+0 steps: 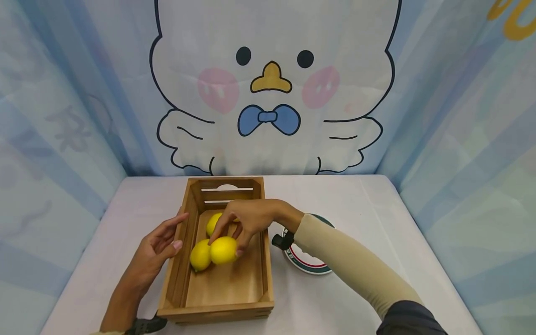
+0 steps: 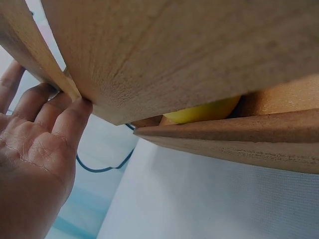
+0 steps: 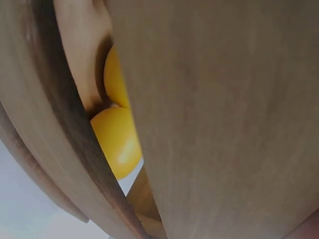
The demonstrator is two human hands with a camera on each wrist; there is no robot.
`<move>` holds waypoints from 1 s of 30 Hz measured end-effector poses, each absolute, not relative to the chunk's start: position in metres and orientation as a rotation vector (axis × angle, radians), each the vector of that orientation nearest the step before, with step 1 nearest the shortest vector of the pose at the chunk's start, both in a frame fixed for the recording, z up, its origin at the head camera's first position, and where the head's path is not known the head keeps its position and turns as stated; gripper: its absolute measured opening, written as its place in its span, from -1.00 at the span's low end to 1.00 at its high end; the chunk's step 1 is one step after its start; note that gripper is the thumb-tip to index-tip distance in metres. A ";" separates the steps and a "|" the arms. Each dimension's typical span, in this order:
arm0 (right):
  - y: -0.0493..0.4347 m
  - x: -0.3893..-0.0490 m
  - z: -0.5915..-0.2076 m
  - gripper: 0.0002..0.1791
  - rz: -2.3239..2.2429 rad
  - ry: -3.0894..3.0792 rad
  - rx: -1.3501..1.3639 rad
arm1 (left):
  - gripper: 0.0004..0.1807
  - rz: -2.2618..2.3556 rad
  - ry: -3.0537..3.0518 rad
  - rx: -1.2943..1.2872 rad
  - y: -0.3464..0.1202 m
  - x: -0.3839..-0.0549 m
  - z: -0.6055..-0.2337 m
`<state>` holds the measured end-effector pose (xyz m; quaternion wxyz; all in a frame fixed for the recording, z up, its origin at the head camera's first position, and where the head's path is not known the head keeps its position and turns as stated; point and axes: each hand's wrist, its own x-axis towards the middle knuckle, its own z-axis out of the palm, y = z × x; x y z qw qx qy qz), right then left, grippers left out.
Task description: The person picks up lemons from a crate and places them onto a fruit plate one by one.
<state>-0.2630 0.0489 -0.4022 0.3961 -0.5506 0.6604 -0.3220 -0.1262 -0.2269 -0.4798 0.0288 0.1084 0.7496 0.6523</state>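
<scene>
A slatted wooden crate (image 1: 226,304) stands on the table with yellow lemons inside. My right hand (image 1: 249,218) reaches down into it and pinches a lemon (image 1: 224,250) between thumb and fingers. Against that one, on its left, lies another lemon (image 1: 200,255). Farther back, a lemon (image 1: 212,224) is partly covered by the same hand. My left hand (image 1: 152,253) rests its fingertips on the crate's outer left side; in the left wrist view its fingers (image 2: 70,122) touch the wooden slats. Through a gap in the right wrist view, two lemons (image 3: 117,142) show touching each other.
Right of the crate lies a round plate (image 1: 311,270) with a green and red rim, partly hidden under my right forearm. A white cloth (image 1: 356,200) covers the table. Printed curtains (image 1: 272,153) close off the back and both sides.
</scene>
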 end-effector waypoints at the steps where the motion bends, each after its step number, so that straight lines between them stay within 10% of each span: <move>1: 0.050 -0.263 -0.402 -0.34 -0.834 1.667 -1.395 | -0.35 2.011 2.313 0.332 -0.227 -0.126 -0.480; 30: 0.077 -0.261 -0.407 -0.30 -1.427 1.566 -1.329 | -0.35 2.011 2.294 0.315 -0.229 -0.128 -0.479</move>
